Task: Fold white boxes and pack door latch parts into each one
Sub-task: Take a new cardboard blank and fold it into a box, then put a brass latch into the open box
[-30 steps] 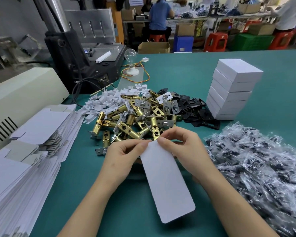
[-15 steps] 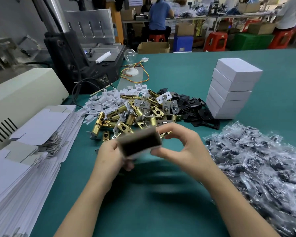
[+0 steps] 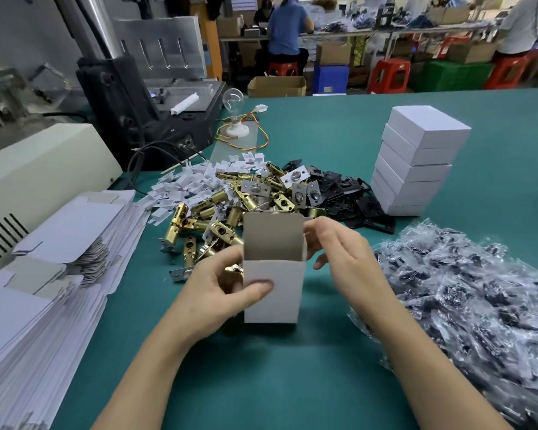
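- Status: one white box [image 3: 272, 293] is erected, upright and top open, front-centre and low over the tabletop [image 3: 323, 135]. We see the grey inside wall but no part in it; can't see the bottom.
- L hand [image 3: 221, 287] grips the box: thumb on the front face, fingers round the left side and back.
- R hand [image 3: 345, 259] is at the box's upper right edge, fingers bent against it. Can't tell if it pinches a flap or only touches.
- Done so far: a stack of closed boxes [image 3: 416, 159] stands far right. We'd guess they're packed, but can't verify.
- Left for this box, imo: load the latch parts, then tuck the top flap.
- Left overall: a lot. The flat box blanks [image 3: 59, 243] at left are a thick pile, and the parts piles are big.
- Parts supply: brass latches [image 3: 224, 212] sit just behind the box, black plates [image 3: 348, 193] beyond them to the right, white plastic pieces [image 3: 196, 178] behind left, and bagged parts [image 3: 479, 305] on the right.
- Room: the work zone is hemmed on 3 sides. Blanks lie left of the L forearm, bags are right beside the R forearm, and latches are nearly touching the box's back.
- Open tabletop: the strip between the forearms toward us, plus the far side past the closed stack.
- Risk, imo: a wide R elbow swing drags the bags, and the tall closed stack tips if knocked.
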`<action>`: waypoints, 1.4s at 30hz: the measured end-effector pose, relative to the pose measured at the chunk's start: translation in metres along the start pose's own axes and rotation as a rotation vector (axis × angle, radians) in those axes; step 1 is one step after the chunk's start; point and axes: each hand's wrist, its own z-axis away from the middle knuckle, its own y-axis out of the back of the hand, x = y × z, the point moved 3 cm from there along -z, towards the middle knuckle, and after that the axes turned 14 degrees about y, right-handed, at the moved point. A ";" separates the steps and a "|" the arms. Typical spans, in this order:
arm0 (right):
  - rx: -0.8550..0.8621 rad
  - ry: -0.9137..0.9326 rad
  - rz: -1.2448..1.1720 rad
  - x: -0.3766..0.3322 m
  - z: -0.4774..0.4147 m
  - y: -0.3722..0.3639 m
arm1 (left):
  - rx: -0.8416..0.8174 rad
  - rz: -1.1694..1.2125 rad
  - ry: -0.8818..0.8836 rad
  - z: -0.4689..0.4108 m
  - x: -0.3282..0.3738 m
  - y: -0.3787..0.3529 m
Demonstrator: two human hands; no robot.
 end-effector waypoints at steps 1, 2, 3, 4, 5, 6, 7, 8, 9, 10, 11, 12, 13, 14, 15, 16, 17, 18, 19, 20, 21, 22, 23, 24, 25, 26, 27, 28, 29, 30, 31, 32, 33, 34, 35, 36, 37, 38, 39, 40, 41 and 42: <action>-0.017 0.037 0.098 -0.001 0.000 0.001 | -0.030 -0.018 -0.002 -0.001 -0.001 -0.002; -0.047 0.058 0.179 -0.001 -0.002 0.002 | -0.057 -0.012 0.000 -0.001 -0.002 -0.004; -0.081 0.060 0.245 -0.002 -0.004 0.001 | -0.085 0.001 0.004 -0.001 -0.002 -0.005; -0.126 0.049 0.312 -0.002 -0.007 0.001 | -0.110 0.003 0.003 -0.001 -0.002 -0.007; -0.182 0.029 0.391 -0.002 -0.010 -0.001 | -0.133 -0.016 -0.001 0.000 -0.002 -0.008; -0.235 0.005 0.482 -0.002 -0.014 -0.003 | -0.153 -0.050 -0.003 0.000 -0.002 -0.010; -0.279 -0.015 0.575 -0.002 -0.018 -0.005 | -0.163 -0.083 -0.002 0.000 -0.003 -0.011; -0.311 -0.031 0.654 -0.001 -0.022 -0.007 | -0.163 -0.102 0.003 -0.001 -0.003 -0.011; -0.338 -0.046 0.716 -0.002 -0.025 -0.011 | -0.161 -0.106 0.009 -0.001 -0.003 -0.011; -0.361 -0.055 0.768 -0.001 -0.029 -0.015 | -0.162 -0.104 0.012 -0.001 -0.003 -0.011; -0.384 -0.060 0.819 0.001 -0.032 -0.020 | -0.162 -0.103 0.011 0.000 -0.002 -0.011; -0.404 -0.060 0.868 0.003 -0.035 -0.024 | -0.158 -0.104 0.009 0.000 -0.002 -0.010; -0.419 -0.062 0.911 0.005 -0.037 -0.027 | -0.150 -0.104 0.007 0.001 -0.002 -0.010; -0.427 -0.069 0.941 0.006 -0.040 -0.029 | -0.144 -0.104 0.008 0.001 -0.002 -0.010; -0.430 -0.078 0.957 0.006 -0.042 -0.030 | -0.139 -0.103 0.009 0.001 -0.003 -0.011; -0.425 -0.085 0.960 0.006 -0.044 -0.031 | -0.137 -0.103 0.009 0.001 -0.003 -0.011; -0.421 -0.096 0.958 0.006 -0.046 -0.032 | -0.137 -0.105 0.008 0.000 -0.004 -0.011; -0.420 -0.103 0.954 0.005 -0.047 -0.033 | -0.136 -0.107 0.007 0.000 -0.004 -0.011; -0.421 -0.109 0.952 0.005 -0.047 -0.034 | -0.136 -0.110 0.007 0.000 -0.004 -0.011; -0.409 -0.108 0.948 0.003 -0.047 -0.033 | -0.135 -0.111 0.007 0.000 -0.005 -0.010; -0.378 -0.102 0.931 0.000 -0.047 -0.032 | -0.132 -0.111 0.008 -0.001 -0.006 -0.009; -0.334 -0.091 0.910 -0.003 -0.047 -0.029 | -0.129 -0.111 0.007 -0.001 -0.006 -0.009; -0.289 -0.076 0.900 -0.007 -0.048 -0.026 | -0.126 -0.109 0.005 -0.001 -0.007 -0.009; -0.255 -0.063 0.898 -0.012 -0.050 -0.023 | -0.121 -0.104 0.005 -0.001 -0.007 -0.009; -0.217 -0.046 0.890 -0.017 -0.053 -0.020 | -0.116 -0.099 0.004 -0.001 -0.007 -0.009; -0.173 -0.026 0.870 -0.022 -0.057 -0.017 | -0.111 -0.095 0.001 -0.001 -0.007 -0.009; -0.133 -0.005 0.853 -0.027 -0.062 -0.013 | -0.105 -0.091 -0.002 -0.002 -0.007 -0.009; -0.100 0.025 0.846 -0.031 -0.066 -0.009 | -0.099 -0.089 -0.004 -0.002 -0.008 -0.009; -0.074 0.060 0.841 -0.035 -0.071 -0.005 | -0.091 -0.088 -0.002 -0.003 -0.008 -0.009; -0.046 0.088 0.832 -0.039 -0.074 -0.001 | -0.083 -0.087 0.003 -0.003 -0.007 -0.008; -0.013 0.119 0.818 -0.045 -0.077 0.005 | -0.075 -0.087 0.009 -0.003 -0.007 -0.008; 0.021 0.155 0.804 -0.052 -0.080 0.010 | -0.068 -0.088 0.014 -0.003 -0.007 -0.008; 0.053 0.193 0.792 -0.060 -0.082 0.016 | -0.060 -0.091 0.020 -0.003 -0.007 -0.008; 0.082 0.230 0.780 -0.069 -0.083 0.022 | -0.051 -0.093 0.027 -0.003 -0.007 -0.009; 0.110 0.267 0.765 -0.079 -0.083 0.026 | -0.041 -0.096 0.034 -0.003 -0.007 -0.009; 0.139 0.301 0.737 -0.090 -0.083 0.030 | -0.029 -0.099 0.039 -0.003 -0.007 -0.009; 0.169 0.325 0.687 -0.100 -0.082 0.034 | -0.014 -0.102 0.045 -0.003 -0.007 -0.008; 0.197 0.335 0.616 -0.109 -0.080 0.037 | 0.002 -0.103 0.049 -0.003 -0.008 -0.008; 0.218 0.333 0.531 -0.116 -0.078 0.039 | 0.017 -0.101 0.053 -0.004 -0.009 -0.007; 0.228 0.318 0.437 -0.121 -0.076 0.040 | 0.028 -0.096 0.055 -0.004 -0.009 -0.007; 0.223 0.289 0.338 -0.124 -0.073 0.038 | 0.036 -0.090 0.062 -0.004 -0.010 -0.007; 0.205 0.252 0.248 -0.124 -0.071 0.034 | 0.043 -0.089 0.068 -0.004 -0.011 -0.006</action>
